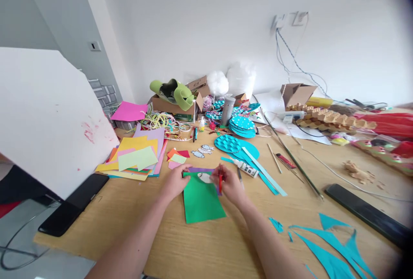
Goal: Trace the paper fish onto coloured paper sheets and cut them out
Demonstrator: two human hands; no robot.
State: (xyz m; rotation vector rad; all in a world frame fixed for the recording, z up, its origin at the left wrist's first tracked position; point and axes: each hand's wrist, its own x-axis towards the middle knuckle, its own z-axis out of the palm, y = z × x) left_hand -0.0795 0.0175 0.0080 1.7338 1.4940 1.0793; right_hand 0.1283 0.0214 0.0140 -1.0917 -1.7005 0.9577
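Observation:
A green sheet lies on the wooden table in front of me, with a purple sheet showing behind its top edge. My left hand pinches the green sheet's upper left corner. Near the top of the green sheet is a small white fish-shaped cutout. At its right end, my right hand has its fingers closed, with a red pen-like object held in them. Fish cutouts and small coloured paper squares lie just beyond my hands.
Stacked coloured papers are at the left, beside a large white board. A glue bottle and blue strips lie right of my hands. Blue scraps are at the front right, near a black device.

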